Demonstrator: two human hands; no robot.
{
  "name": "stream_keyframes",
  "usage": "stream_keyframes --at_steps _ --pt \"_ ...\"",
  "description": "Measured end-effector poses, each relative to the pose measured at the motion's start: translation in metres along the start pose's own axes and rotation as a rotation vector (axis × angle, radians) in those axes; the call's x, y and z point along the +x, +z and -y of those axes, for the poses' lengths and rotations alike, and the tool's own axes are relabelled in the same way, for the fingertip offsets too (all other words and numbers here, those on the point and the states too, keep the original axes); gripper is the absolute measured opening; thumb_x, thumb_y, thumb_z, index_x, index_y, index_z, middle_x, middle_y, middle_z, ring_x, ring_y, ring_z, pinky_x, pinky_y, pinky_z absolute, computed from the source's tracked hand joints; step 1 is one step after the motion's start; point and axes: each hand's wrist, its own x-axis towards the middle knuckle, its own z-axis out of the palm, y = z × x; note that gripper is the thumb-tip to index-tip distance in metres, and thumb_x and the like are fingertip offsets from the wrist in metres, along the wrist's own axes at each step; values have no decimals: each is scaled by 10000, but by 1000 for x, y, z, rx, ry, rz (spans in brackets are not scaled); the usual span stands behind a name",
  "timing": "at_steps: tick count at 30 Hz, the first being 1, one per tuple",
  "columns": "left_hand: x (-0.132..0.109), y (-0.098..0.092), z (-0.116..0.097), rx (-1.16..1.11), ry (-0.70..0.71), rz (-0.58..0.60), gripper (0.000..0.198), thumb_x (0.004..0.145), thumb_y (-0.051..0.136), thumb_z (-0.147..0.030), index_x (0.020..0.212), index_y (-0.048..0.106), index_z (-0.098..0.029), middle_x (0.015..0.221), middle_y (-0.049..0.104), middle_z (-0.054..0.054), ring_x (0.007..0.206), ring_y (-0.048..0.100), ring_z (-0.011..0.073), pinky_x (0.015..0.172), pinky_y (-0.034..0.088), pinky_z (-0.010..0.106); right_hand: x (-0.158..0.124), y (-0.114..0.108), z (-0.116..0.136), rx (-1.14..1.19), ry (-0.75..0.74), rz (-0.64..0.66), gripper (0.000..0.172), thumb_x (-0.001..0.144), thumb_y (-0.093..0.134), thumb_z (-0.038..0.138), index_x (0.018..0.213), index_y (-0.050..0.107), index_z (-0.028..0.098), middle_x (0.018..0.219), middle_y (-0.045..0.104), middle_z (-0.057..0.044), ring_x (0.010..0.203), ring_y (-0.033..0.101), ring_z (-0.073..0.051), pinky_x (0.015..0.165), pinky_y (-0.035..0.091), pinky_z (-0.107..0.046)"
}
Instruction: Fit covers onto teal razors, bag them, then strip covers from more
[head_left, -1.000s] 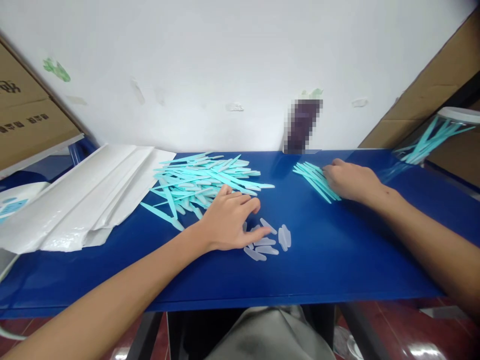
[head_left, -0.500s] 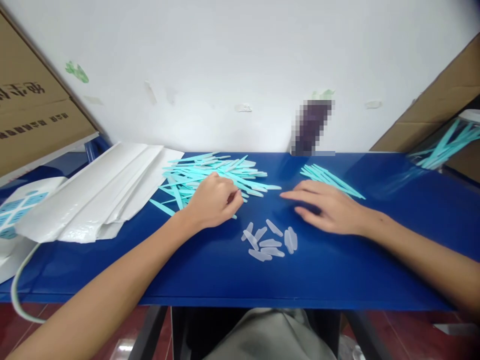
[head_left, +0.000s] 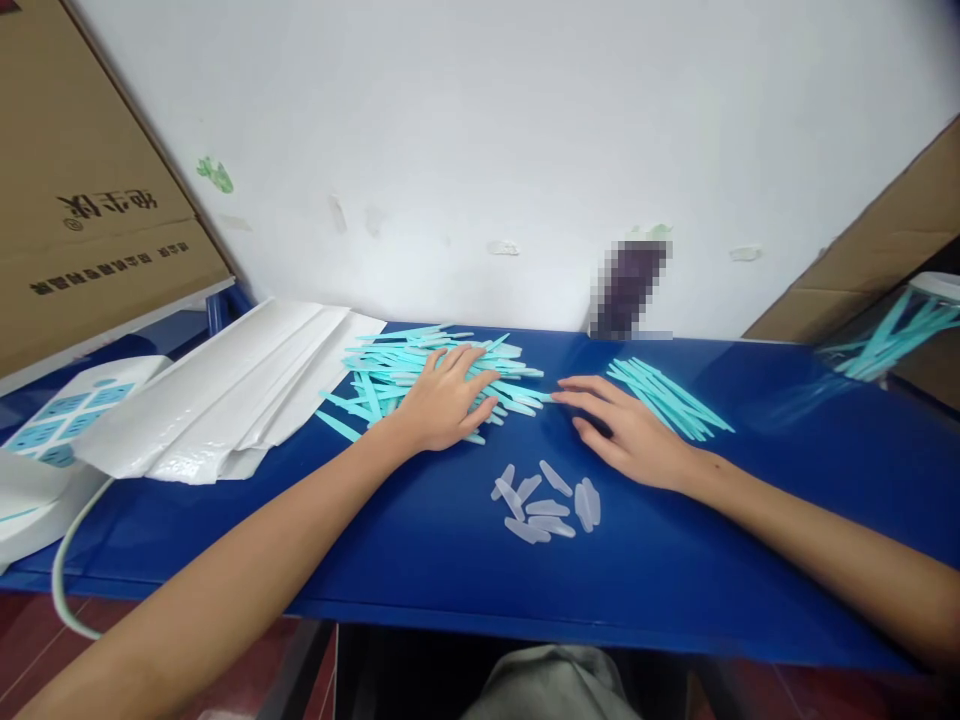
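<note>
bench [head_left: 420, 560]: clear caps [head_left: 548, 508] loose, nearest | right hand [head_left: 634, 435]: fingers loosely open, nothing visibly gripped, tips at teal stick pile [head_left: 382, 365] edge | left hand [head_left: 444, 405]: fingers spread over pile, underside hold can't tell | teal bundle [head_left: 667, 395] behind right hand

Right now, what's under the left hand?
The left hand is over a pile of teal sticks, which show beyond it and on both sides. The spot right under it is covered, so I can't tell what lies there.
</note>
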Motion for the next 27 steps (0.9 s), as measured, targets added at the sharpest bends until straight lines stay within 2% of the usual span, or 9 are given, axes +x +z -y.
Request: stream_keyframes --at_steps 5,10,12,15,20,23,27 --pt "7 3 4 -50 -18 42 431 1050 360 -382 1317 649 -205 1530 488 175 1438 427 354 1155 297 591 25 5 -4 14 79 36 432 1038 415 418 1294 641 153 1265 634 -145 1160 609 -263 1030 493 -457" --pt "7 3 4 -68 -29 34 408 1040 389 -344 1296 677 -213 1528 504 165 1429 453 349 1158 298 596 50 8 10 32 92 131 533 1021 411 547 1165 714 133 1086 636 -148 1075 601 -272 979 481 -444" --pt "7 3 4 -70 -31 29 399 1036 400 -334 1287 682 -207 1519 514 165 1412 474 342 1153 312 591 58 10 17 34 98 174 510 1017 426 539 1110 724 135 1030 636 -142 1075 597 -283 963 473 -437" --pt "7 3 4 -63 -26 14 389 1034 407 -319 1287 675 -194 1493 536 173 1387 502 333 1135 341 588 67 9 23 61 138 224 384 1003 487 449 1090 699 140 1022 658 -135 1086 602 -284 932 463 -403" --pt "7 6 4 26 38 -71 371 1052 395 -316 1272 667 -193 1465 568 157 1371 517 331 1125 363 573 70 -13 17 136 196 406 242 970 484 373 1024 607 172 1007 656 -105 881 612 -219 788 449 -333" --pt "9 4 2 112 121 -153 374 1054 426 -399 1249 667 -189 1415 613 146 1346 534 335 1119 376 550 66 -31 7 99 187 499 237 975 423 372 1019 556 181 1030 641 -119 918 598 -240 802 442 -344" --pt "10 -4 -4 162 176 -244 390 1025 497 -454 1267 640 -182 1353 651 141 1286 569 328 1091 408 531 65 -51 -3 30 259 584 306 976 385 400 1107 564 190 1015 650 -118 960 598 -273 803 437 -358"
